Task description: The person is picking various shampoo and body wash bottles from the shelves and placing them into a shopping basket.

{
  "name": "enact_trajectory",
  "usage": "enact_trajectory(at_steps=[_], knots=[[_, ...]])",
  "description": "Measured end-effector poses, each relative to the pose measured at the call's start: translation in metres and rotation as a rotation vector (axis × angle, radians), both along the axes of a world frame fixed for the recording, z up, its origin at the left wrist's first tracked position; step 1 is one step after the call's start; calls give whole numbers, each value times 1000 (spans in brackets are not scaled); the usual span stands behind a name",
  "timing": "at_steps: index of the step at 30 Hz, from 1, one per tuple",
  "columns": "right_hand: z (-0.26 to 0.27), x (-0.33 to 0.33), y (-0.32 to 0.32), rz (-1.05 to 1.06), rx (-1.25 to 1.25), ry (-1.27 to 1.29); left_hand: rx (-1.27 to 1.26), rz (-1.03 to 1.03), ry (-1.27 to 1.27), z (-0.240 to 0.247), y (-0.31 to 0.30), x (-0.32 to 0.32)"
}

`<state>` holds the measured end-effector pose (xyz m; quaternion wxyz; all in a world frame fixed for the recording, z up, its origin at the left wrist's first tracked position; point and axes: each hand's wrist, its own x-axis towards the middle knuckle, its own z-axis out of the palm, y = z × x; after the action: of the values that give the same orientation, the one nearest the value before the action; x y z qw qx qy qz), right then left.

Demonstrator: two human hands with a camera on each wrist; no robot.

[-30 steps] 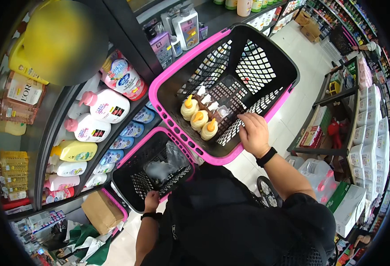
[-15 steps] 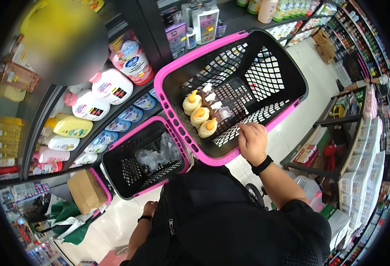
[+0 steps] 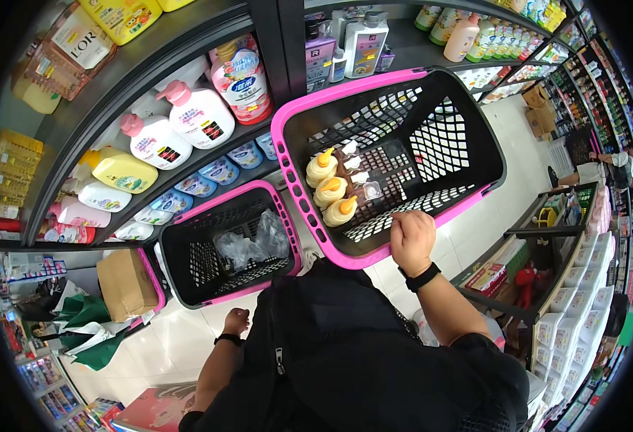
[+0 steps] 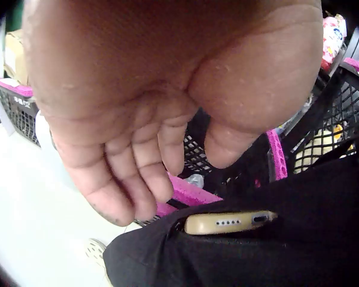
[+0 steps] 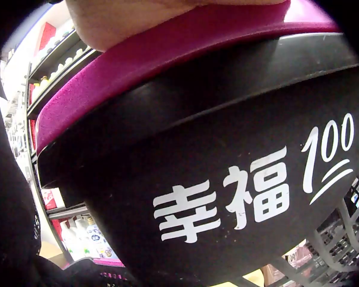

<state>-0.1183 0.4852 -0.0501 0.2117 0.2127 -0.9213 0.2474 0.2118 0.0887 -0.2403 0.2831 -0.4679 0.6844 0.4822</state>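
Observation:
My right hand (image 3: 413, 241) grips the pink rim (image 3: 363, 259) of a large black mesh shopping basket, its fingers curled over the near right edge. Part of that hand shows along the top of the right wrist view, above white lettering (image 5: 221, 206) on the basket's side. Inside the basket stand three cream bottles (image 3: 328, 191) with orange-yellow pump tops, beside several brown bottles (image 3: 346, 170) with clear or white tops. My left hand (image 3: 237, 321) hangs beside my body, loosely curled and holding nothing. In the left wrist view its palm and fingers (image 4: 145, 161) show above dark trousers.
Below the large basket, to the left, a second black basket with a pink rim (image 3: 297, 241) holds a crumpled clear plastic bag (image 3: 248, 245). Shelves of pump bottles (image 3: 201, 117) line the left. A cardboard box (image 3: 125, 286) stands farther left. A phone (image 4: 221, 223) pokes from a pocket.
The head view has swung, so both baskets sit lower relative to the shelf in frame. My left hand has come away from the second basket's edge. The right hand stays on the rim.

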Motion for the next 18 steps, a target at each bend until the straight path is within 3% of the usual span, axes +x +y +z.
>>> enact_trajectory(at_steps=[5,8,10,12,15,17,18], knots=[[17,-3,-2,2,105,-182,6,-14,-34,1,6,-2],[36,-43,12,358,297,-751,0,0,-28,-17,0,10],[56,-77,-1,322,346,-548,25,-9,-38,-30,-6,14],[62,-122,-17,498,340,-264,-18,43,19,-40,-7,19],[26,-183,-35,515,500,-330,-30,132,97,-36,-2,24],[-46,-210,-28,580,709,-414,-33,251,112,-27,6,30],[-76,-219,-26,614,809,-499,-48,210,185,-36,6,43]])
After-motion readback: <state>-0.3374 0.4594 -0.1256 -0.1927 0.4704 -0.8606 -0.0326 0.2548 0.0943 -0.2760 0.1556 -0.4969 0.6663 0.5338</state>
